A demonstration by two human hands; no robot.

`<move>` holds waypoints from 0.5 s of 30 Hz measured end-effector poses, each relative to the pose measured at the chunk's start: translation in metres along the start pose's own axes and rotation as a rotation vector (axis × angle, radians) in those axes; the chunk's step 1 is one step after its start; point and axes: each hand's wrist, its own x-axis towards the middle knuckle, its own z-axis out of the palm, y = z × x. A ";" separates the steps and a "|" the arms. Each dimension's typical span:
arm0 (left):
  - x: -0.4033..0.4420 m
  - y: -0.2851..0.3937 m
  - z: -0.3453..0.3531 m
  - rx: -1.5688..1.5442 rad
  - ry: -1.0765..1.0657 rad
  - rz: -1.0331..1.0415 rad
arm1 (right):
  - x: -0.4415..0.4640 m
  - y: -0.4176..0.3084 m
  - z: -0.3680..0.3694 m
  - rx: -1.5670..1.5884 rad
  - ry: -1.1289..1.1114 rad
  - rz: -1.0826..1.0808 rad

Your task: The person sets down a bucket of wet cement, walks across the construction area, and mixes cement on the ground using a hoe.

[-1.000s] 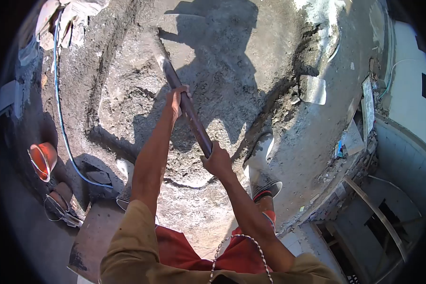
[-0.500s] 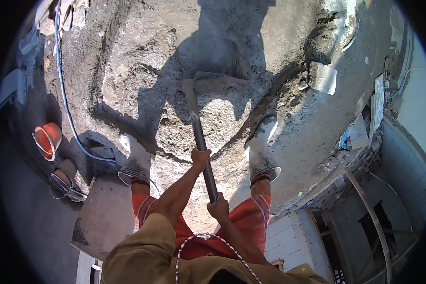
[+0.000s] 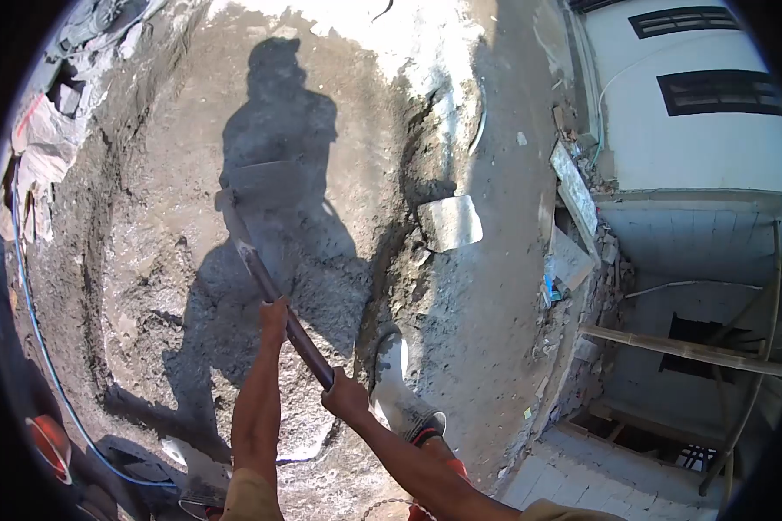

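Observation:
Both hands grip the long dark handle (image 3: 300, 339) of a hoe. My left hand (image 3: 274, 319) is wrapped round it farther forward, and my right hand (image 3: 346, 398) closes on its near end. The handle slants up and to the left to a wide flat blade (image 3: 265, 178), which rests on or just over wet grey mortar (image 3: 291, 252) inside my shadow. Whether the blade touches the mortar is hard to tell. Rough grey mix lies around the handle and between my boots.
A white boot (image 3: 400, 391) stands right of the mix. A pale slab piece (image 3: 450, 223) lies beside a ridge. At the left are a blue hose (image 3: 39, 347) and an orange bucket (image 3: 50, 445). Rubble and boards (image 3: 573, 191) line the right edge, near a bamboo pole (image 3: 686, 349).
The hoe came in toward my feet, then moved forward again, away from my body. My arms are stretched out, and the view has shifted forward and right.

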 end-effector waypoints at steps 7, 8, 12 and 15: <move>-0.103 -0.073 -0.014 0.562 0.007 -0.051 | -0.092 0.052 0.085 0.139 -0.226 0.223; -0.127 -0.089 -0.030 0.611 0.010 -0.065 | -0.118 0.056 0.091 0.159 -0.258 0.241; -0.237 -0.122 -0.095 0.444 0.004 -0.247 | -0.194 0.092 0.121 0.128 -0.428 0.346; -0.335 -0.079 -0.130 0.346 0.216 -0.437 | -0.220 0.067 0.111 0.188 -0.472 0.310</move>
